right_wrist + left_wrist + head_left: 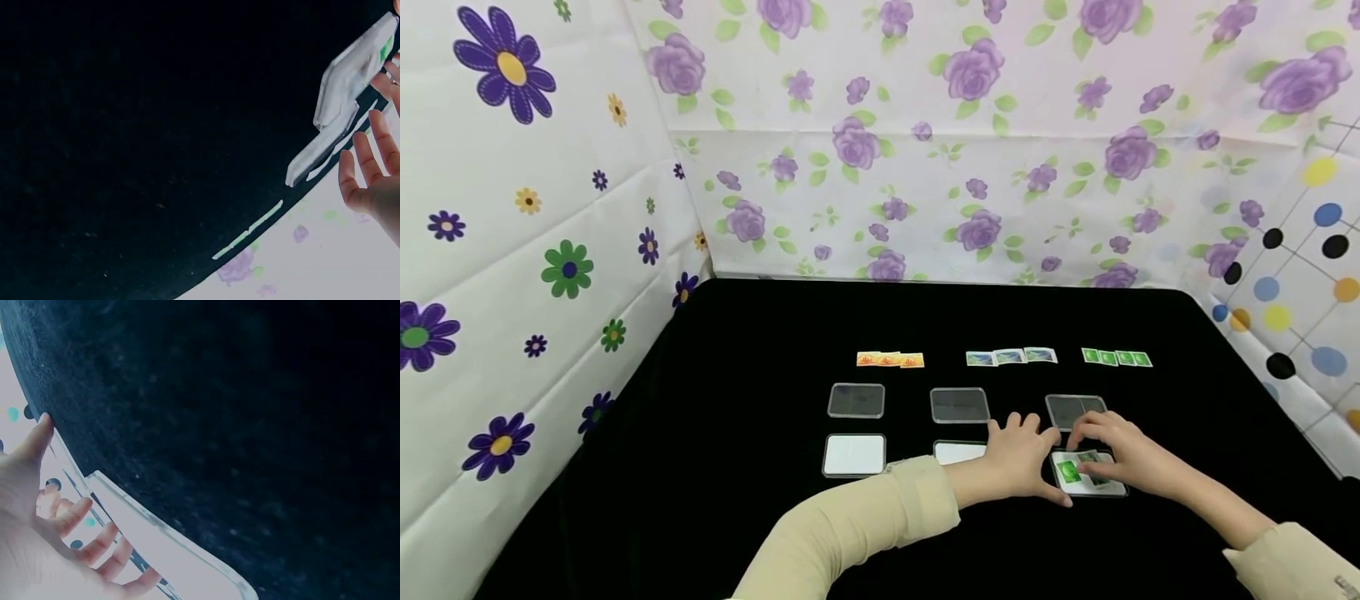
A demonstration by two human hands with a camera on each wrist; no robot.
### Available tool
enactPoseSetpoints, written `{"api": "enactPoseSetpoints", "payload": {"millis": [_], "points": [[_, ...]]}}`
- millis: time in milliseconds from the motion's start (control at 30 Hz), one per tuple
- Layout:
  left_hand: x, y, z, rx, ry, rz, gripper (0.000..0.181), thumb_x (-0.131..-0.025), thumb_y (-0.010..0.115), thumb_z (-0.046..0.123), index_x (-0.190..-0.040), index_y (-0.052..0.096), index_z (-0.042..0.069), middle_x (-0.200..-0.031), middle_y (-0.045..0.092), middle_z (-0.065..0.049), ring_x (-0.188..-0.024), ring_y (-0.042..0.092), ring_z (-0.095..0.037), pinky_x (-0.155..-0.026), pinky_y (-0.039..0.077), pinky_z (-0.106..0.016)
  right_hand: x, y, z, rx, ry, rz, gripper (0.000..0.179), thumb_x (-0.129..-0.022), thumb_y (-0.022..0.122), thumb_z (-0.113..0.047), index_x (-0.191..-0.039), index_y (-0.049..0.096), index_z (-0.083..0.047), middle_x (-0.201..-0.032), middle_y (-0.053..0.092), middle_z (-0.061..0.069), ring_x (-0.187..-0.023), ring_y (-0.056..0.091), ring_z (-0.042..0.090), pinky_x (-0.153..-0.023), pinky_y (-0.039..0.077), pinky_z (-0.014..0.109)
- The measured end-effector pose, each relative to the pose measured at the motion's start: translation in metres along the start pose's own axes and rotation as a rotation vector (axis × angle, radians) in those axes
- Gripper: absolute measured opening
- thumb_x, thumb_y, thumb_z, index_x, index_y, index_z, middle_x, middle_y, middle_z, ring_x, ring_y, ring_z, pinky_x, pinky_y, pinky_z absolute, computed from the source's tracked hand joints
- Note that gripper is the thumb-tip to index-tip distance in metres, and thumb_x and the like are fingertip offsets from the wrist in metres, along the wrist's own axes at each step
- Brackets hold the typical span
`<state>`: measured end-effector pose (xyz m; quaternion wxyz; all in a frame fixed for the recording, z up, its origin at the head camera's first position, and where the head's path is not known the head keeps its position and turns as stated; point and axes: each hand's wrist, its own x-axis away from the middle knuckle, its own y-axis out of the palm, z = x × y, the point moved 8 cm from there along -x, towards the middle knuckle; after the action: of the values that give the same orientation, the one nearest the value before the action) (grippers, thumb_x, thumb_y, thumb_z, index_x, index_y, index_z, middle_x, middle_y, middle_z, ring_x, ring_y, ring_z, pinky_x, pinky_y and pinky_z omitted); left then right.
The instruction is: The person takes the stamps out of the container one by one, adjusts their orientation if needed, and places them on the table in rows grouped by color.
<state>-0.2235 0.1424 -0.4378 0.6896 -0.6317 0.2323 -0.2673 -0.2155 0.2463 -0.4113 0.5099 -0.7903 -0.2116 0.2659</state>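
Observation:
A shallow clear case with a white base lies in front of me on the right, with a small green picture stamp on its left part. My left hand spreads thumb and fingers along the case's left side, fingertips right at its edge. Over the case, my right hand pinches a second, darker-looking stamp that stands tilted above the white base; its fingers partly cover it. The left wrist view shows the spread left fingers beside a white case.
Clear lids form a row behind the white-based cases. Farther back lie orange stamps, blue stamps and several green stamps. Black cloth covers the table; patterned sheets enclose it.

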Motion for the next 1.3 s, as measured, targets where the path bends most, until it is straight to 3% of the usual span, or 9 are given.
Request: {"api": "enactPoseSetpoints", "payload": {"millis": [200,567,1000,1300], "points": [[-0.002,0.001,0.002,0.024,0.003,0.012,0.074,-0.068,0.066,0.072,-0.129,0.052,0.032,-0.123,0.052,0.006,-0.108,0.048,-0.015,-0.087,0.045,-0.044,0.005,0.005,0.001,-0.013,-0.010,-0.009,0.026,-0.074,0.077,-0.028,-0.094,0.060,-0.029,-0.105,0.059,-0.001,-0.093,0.048,0.013,-0.070,0.043,0.045],[0.000,-0.002,0.000,0.042,0.008,0.022,0.070,-0.069,0.067,0.070,-0.125,0.054,0.029,-0.121,0.050,0.006,-0.108,0.046,-0.014,-0.087,0.043,-0.042,0.003,0.008,0.004,-0.012,0.034,-0.019,0.027,-0.073,0.078,-0.026,-0.092,0.061,-0.029,-0.105,0.058,-0.002,-0.094,0.049,0.020,-0.071,0.042,0.045],[0.005,0.004,-0.003,0.079,-0.032,-0.027,0.068,-0.071,0.066,0.068,-0.126,0.051,0.032,-0.121,0.047,0.008,-0.109,0.043,-0.012,-0.089,0.039,-0.040,0.000,0.017,0.006,-0.081,0.092,-0.108,0.023,-0.074,0.076,-0.027,-0.091,0.060,-0.029,-0.109,0.058,0.004,-0.097,0.049,0.027,-0.074,0.041,0.049],[0.003,0.006,-0.001,0.063,-0.032,-0.016,0.068,-0.070,0.067,0.068,-0.126,0.051,0.032,-0.121,0.047,0.008,-0.109,0.043,-0.012,-0.087,0.039,-0.039,-0.001,0.015,0.004,-0.052,0.084,-0.090,0.029,-0.071,0.079,-0.022,-0.090,0.057,-0.026,-0.103,0.056,-0.004,-0.092,0.049,0.020,-0.072,0.041,0.044]]}}
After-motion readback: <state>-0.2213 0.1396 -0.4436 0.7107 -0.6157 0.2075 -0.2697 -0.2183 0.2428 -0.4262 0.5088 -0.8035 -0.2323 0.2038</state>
